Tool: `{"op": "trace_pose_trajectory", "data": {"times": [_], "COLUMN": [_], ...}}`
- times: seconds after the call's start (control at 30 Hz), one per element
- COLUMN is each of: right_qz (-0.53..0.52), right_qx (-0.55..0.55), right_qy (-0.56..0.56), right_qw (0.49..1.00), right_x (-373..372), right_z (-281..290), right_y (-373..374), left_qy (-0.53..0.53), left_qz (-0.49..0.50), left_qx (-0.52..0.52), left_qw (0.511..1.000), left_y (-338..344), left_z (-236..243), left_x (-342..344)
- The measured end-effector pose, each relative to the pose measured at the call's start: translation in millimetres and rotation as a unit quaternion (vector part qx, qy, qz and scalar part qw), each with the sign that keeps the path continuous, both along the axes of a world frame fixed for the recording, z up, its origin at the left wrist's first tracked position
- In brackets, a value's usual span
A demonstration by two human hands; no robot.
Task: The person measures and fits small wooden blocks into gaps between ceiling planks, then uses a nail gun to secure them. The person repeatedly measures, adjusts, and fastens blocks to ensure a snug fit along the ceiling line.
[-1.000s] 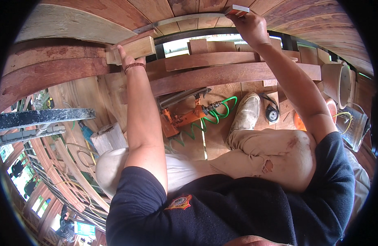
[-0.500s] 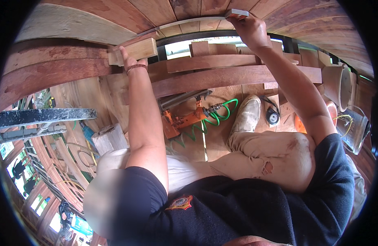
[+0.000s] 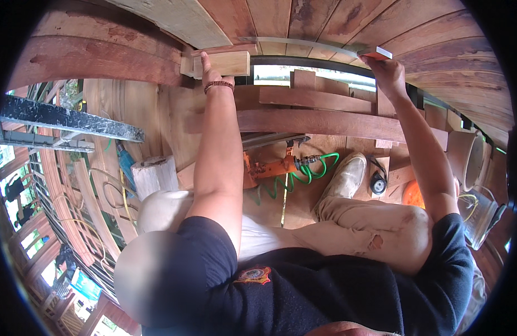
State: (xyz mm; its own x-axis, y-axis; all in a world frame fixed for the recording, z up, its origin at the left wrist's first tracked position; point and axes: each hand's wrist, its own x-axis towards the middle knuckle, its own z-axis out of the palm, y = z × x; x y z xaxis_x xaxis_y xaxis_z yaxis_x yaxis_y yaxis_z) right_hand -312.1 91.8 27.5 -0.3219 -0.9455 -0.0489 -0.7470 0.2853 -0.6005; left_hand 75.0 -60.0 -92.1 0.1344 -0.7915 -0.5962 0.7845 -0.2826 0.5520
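Observation:
My left hand point(image 3: 215, 74) grips a short pale wooden block point(image 3: 231, 63) at the end of a reddish beam point(image 3: 101, 59), thumb over its face and the other fingers partly hidden. Up at the right, my right hand point(image 3: 388, 75) is closed round the handle of a carpenter's square point(image 3: 382, 53). Its long thin metal blade point(image 3: 303, 42) stretches left along the plank wall point(image 3: 320, 19), toward the block. The blade's left end lies just above the block, near a thin reddish strip.
Curved reddish boards point(image 3: 303, 120) lie below my hands. An orange power tool point(image 3: 272, 168) with a coiled green air hose point(image 3: 309, 182) rests on the floor by my shoe point(image 3: 348, 173). Nearby are a tape measure point(image 3: 377, 183), buckets point(image 3: 466, 159) and a black metal bar point(image 3: 73, 119).
The view has turned, so most things sit further right in the picture. Both hands keep their hold, and the square now appears lower relative to the block.

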Motion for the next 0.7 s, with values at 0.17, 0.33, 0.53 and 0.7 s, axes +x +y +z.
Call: {"op": "trace_pose_trajectory", "data": {"times": [0.17, 0.33, 0.53, 0.7], "right_qz": [-0.018, -0.033, -0.054, -0.064], "right_qx": [-0.022, -0.062, -0.029, -0.081], "right_qy": [0.025, 0.033, 0.068, 0.045], "right_qw": [0.999, 0.997, 0.996, 0.994], "right_x": [17, 16, 32, 35], "right_z": [-4, -10, 6, 6], "right_y": [-10, -14, -15, -12], "left_qy": [-0.004, -0.02, -0.008, -0.016], "left_qz": [0.001, -0.005, -0.005, 0.002], "left_qx": [-0.001, 0.007, -0.003, 0.006], "left_qw": [1.0, 1.0, 1.0, 1.0], "left_y": [1, 2, 1, 0], "left_z": [0, 3, -1, -1], "left_x": [2, -2, 5, 1]}}
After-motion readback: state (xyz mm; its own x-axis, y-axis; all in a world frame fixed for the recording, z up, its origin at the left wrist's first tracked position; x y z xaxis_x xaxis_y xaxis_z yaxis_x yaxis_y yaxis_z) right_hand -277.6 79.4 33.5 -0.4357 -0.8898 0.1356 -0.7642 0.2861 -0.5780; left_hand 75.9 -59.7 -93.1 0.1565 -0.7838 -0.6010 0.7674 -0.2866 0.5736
